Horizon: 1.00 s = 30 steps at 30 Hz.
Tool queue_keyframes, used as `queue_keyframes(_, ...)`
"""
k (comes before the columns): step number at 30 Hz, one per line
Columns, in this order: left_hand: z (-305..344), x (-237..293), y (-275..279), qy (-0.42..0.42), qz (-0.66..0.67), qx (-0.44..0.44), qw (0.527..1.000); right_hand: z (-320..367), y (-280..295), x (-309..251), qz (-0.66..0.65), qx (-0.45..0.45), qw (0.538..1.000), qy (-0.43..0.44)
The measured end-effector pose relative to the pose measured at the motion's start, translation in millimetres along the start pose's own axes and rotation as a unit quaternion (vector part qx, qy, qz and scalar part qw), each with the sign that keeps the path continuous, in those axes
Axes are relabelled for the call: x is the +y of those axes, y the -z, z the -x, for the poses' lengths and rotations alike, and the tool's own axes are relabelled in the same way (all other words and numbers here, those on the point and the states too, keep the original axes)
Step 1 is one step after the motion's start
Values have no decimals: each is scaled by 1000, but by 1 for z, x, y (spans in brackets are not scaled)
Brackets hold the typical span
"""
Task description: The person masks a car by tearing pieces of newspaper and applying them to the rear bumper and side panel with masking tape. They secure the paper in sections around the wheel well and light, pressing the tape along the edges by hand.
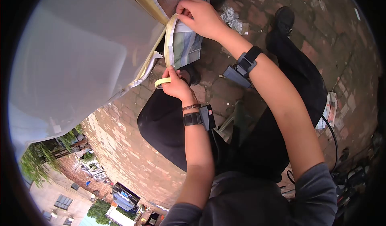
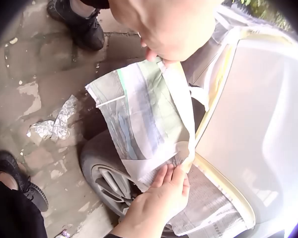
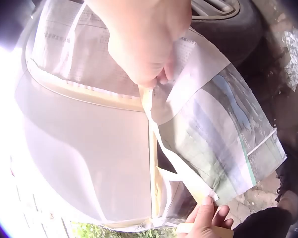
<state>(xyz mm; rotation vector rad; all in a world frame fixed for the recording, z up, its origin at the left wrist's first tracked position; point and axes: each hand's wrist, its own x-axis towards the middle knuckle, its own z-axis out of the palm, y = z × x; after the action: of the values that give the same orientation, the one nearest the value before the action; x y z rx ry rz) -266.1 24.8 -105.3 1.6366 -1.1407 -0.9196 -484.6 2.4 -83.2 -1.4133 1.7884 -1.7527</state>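
A sheet of printed newspaper (image 1: 187,48) hangs between my two hands beside a grey car panel (image 1: 92,57). Pale yellow masking tape (image 1: 169,41) runs along the sheet's edge nearest the car. At the sheet's lower corner in the head view, my left hand (image 1: 177,88) pinches the taped edge between thumb and finger. That same hand carries a roll of masking tape (image 1: 163,81). My right hand (image 1: 203,18) pinches the other end of the taped edge, close to the panel's corner. In the right wrist view, its fingertips overlap newsprint (image 3: 69,44) lining the panel's border.
A car wheel (image 2: 111,178) stands behind the hanging sheet. Crumpled silvery material (image 1: 233,18) lies on the brick paving, and a piece of newspaper (image 1: 330,109) is by my leg. Black shoes (image 1: 284,18) are on the ground. A black cable (image 1: 334,141) curves at the right.
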Motion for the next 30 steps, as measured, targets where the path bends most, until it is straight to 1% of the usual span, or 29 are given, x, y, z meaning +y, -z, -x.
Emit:
queue_keyframes(1, -3, 2, 2, 1, -2, -2, 1000, 0, -2, 0, 1, 1, 1000, -3)
queue_keyframes(3, -10, 5, 6, -30, -39, -4, 999, 2, -3, -1, -12, 16, 1000, -22)
queue_keyframes(5, -19, 8, 11, -74, -65, -3, 995, 4, 0, -2, 3, 16, 999, -29)
queue_keyframes(8, -31, 15, 10, -104, -84, -7, 991, -4, -1, -1, 40, 6, 999, -27)
queue_keyframes(10, -39, 15, 14, -152, -174, -13, 973, -2, -1, -1, 76, 0, 997, -19)
queue_keyframes(11, -41, 14, 15, -152, -177, -24, 972, 1, -1, -2, 81, 5, 996, -27)
queue_keyframes(13, -38, 17, 16, -145, -145, -42, 978, 6, 0, -1, 24, 29, 999, -11)
queue_keyframes(14, -35, 18, 17, -143, -127, -55, 980, 13, -1, -2, 1, 59, 998, -12)
queue_keyframes(15, -34, 17, 18, -148, -121, -61, 980, 22, -8, -3, -9, 135, 990, -29)
queue_keyframes(17, -36, 10, 23, -167, -127, -78, 975, 43, -29, -5, 17, 277, 953, -121)
queue_keyframes(19, -31, 12, 24, -177, -145, -80, 970, 63, -51, -8, 4, 334, 926, -175)
queue_keyframes(21, -24, 16, 22, -192, -139, -81, 968, 80, -68, -10, -79, 310, 920, -227)
queue_keyframes(23, -23, 19, 21, -193, -138, -94, 967, 89, -97, -1, -117, 293, 906, -282)
queue_keyframes(25, -23, 21, 20, -192, -135, -103, 967, 93, -123, 6, -177, 242, 897, -325)
queue_keyframes(26, -24, 22, 19, -185, -125, -97, 970, 94, -133, 11, -204, 168, 901, -343)
queue_keyframes(27, -24, 23, 18, -178, -114, -90, 973, 93, -127, 4, -249, 119, 891, -361)
queue_keyframes(29, -23, 28, 16, -181, -133, -93, 970, 91, -142, 2, -265, 131, 900, -321)
queue_keyframes(30, -25, 30, 16, -177, -139, -82, 971, 88, -145, 1, -265, 134, 898, -326)
